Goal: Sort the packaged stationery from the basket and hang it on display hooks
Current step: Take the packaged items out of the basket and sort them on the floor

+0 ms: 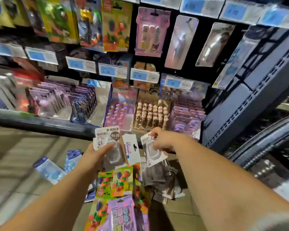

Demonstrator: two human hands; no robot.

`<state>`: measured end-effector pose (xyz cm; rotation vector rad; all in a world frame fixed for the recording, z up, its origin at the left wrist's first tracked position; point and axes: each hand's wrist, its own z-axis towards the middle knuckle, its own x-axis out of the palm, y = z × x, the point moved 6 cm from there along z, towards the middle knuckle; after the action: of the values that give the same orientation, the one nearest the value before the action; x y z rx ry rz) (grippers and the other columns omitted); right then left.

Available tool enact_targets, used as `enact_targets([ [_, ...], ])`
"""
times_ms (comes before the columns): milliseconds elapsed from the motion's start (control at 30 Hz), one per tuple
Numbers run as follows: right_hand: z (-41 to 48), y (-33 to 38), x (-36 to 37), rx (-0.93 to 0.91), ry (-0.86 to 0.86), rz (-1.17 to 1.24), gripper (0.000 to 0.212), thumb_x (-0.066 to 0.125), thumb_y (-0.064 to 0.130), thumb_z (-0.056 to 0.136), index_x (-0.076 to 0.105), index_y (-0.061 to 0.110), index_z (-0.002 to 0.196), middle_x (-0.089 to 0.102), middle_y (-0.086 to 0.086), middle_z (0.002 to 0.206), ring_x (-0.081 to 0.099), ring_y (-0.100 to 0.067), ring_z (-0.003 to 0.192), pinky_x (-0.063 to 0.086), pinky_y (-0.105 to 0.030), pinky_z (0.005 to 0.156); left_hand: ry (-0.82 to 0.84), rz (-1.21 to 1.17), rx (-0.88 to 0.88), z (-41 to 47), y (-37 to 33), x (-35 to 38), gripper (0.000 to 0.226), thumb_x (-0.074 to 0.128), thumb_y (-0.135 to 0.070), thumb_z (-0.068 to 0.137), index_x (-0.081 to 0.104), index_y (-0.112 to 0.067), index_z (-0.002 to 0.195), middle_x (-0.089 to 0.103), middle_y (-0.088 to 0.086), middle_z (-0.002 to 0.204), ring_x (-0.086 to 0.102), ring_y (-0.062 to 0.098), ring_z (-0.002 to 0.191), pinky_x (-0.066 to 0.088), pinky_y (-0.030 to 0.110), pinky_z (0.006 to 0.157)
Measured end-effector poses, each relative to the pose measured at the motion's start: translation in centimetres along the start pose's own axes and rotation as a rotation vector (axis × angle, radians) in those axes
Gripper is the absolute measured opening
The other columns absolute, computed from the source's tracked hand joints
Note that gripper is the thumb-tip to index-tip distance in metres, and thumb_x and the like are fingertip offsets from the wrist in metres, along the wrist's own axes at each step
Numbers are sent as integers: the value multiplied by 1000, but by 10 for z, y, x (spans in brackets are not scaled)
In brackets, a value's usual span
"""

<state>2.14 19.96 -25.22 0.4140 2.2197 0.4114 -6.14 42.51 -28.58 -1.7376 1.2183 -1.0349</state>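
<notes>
the left hand (pixel 93 157) gripped a tape pack (pixel 107 137), thumb across it, just below the black rail (pixel 40 124). a white card (pixel 132 147) stuck out behind that pack. the right hand (pixel 163 142) pinched a clear pack (pixel 154 155) by its top, also just below the rail. the pile (pixel 118 180) of fruit packs and a purple one lay well below the rail.

i think the step was sorting packs by kind. to do it well, the right hand should hold beside the top hole and not over it, so a hook can slip in. like should go with like. the hung fruit pack (pixel 117 25), high above the rail, showed where fruit packs go. the left hand should not squeeze hard, as the clear shells may bend.

the basket was hard to make out under the pile. the hooks were hidden behind the hung packs. the picture was blurry, so most words could not be read. i could not tell how many packs the left hand held. blue packs (pixel 48 169) lay below the rail, off to the left.
</notes>
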Motion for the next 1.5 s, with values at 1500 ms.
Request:
enact_targets([
  [1500,56,-30,90,-21,-103,726,40,52,55,93,60,22,115,63,3,111,56,-14,99,45,-35,90,131,16,-255,13,71,-17,58,77,-30,64,57,-27,119,71,15,108,63,37,97,49,37,68],
])
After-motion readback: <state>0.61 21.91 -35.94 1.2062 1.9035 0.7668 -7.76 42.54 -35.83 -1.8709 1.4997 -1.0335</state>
